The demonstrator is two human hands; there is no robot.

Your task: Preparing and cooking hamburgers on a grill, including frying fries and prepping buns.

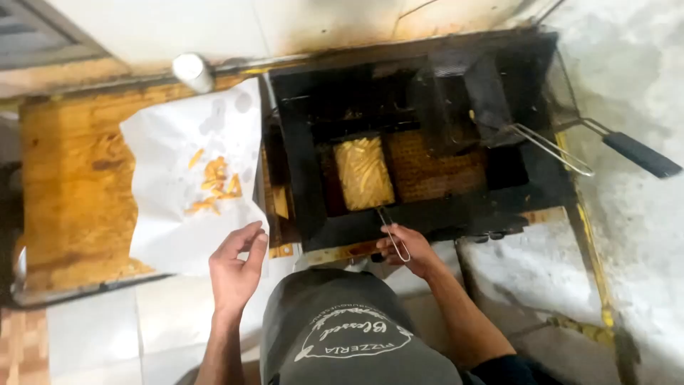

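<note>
My right hand grips the thin wire handle of a fry basket full of pale potato sticks, which sits in the dark oil of a black, grimy fryer. My left hand hovers open, fingers apart, at the near edge of a sheet of white paper. A few golden fried pieces lie on that paper. A second, empty basket rests in the oil to the right of the full one.
The paper lies on a worn wooden counter. A white cylinder stands at the counter's back. A wire skimmer and a black-handled tool rest on the fryer's right side. White tiled floor and wall surround it.
</note>
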